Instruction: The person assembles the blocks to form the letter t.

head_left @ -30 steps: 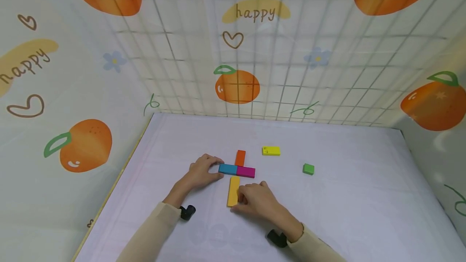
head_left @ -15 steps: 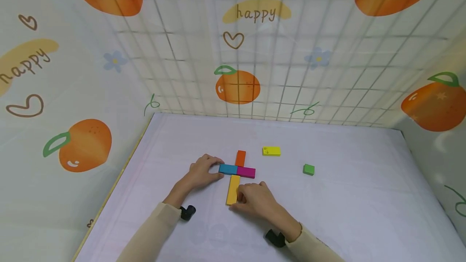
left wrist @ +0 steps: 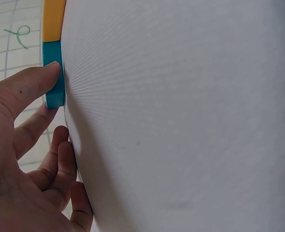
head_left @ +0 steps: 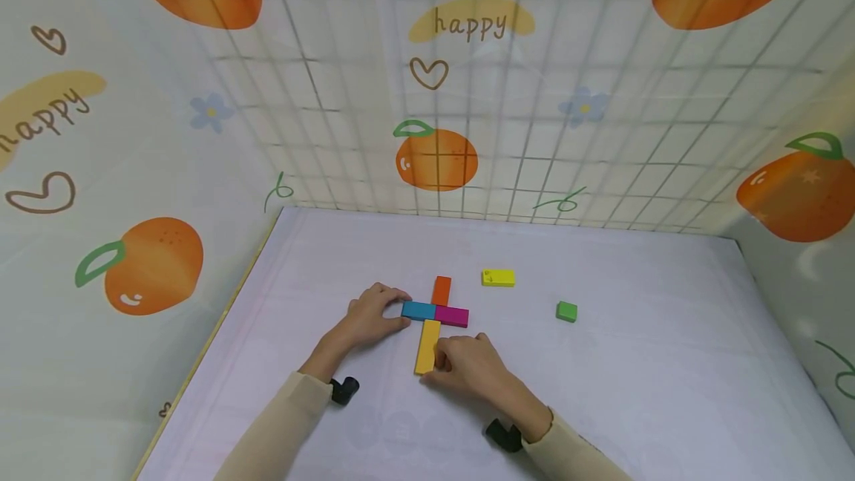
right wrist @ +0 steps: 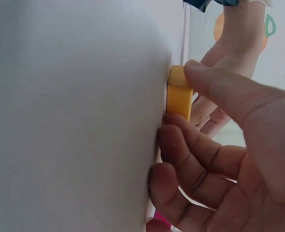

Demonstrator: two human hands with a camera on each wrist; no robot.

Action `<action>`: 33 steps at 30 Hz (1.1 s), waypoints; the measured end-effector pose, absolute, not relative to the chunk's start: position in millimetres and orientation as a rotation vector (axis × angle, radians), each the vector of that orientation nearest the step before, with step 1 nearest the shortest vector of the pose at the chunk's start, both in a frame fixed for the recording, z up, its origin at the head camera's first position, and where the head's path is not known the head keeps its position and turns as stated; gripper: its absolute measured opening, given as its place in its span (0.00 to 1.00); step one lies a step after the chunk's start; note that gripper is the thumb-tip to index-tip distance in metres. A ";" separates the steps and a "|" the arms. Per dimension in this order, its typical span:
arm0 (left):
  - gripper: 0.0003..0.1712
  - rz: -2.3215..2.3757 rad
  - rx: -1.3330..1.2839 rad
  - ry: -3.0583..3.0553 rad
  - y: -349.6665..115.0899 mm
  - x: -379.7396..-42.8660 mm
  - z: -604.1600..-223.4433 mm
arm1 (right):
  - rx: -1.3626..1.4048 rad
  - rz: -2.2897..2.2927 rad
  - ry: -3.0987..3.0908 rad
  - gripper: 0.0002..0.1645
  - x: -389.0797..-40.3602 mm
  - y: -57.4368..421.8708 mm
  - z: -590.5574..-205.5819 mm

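My left hand (head_left: 369, 316) pinches the left end of a blue block (head_left: 418, 310) between thumb and forefinger; in the left wrist view the thumb lies on the near side of the blue block (left wrist: 54, 87). Joined end to end with it on the right is a magenta block (head_left: 453, 316). An orange-red block (head_left: 441, 291) stands off their far side. From the near side extends a long amber-yellow block (head_left: 427, 349), its far end right at the blue one. My right hand (head_left: 476, 371) grips this block, thumb at its near end (right wrist: 180, 75) and fingers along its right side.
A bright yellow block (head_left: 498, 278) with marks on top lies farther back. To the right sits a small green block (head_left: 566, 312). The white tabletop (head_left: 654, 362) meets a printed curtain (head_left: 334, 154) at the back and sides. Black wrist cameras (head_left: 344, 390) hang beneath both wrists.
My right hand has slid the amber-yellow block a little away from me, closing the small gap to the blue block. The left hand and the other blocks have stayed put.
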State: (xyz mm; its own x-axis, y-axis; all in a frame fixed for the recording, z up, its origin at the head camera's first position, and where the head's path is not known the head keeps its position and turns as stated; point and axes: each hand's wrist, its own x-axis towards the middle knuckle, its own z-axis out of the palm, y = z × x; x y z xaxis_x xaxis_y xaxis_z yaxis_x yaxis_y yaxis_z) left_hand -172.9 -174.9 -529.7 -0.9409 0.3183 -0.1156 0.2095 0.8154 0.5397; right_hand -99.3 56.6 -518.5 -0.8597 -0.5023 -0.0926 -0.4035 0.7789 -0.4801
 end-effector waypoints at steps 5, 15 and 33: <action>0.22 0.812 0.418 2.794 -174.7 -172.6 -529.4 | -0.713 -0.665 2.759 0.21 -100.2 56.8 -519.3; 0.22 0.815 0.420 2.800 -174.4 -172.2 -528.6 | -0.711 -0.668 2.757 0.20 -100.3 56.6 -519.1; 0.22 0.791 0.393 2.795 -171.9 -171.8 -526.2 | -0.615 -1.009 2.746 0.16 -98.3 94.3 -516.2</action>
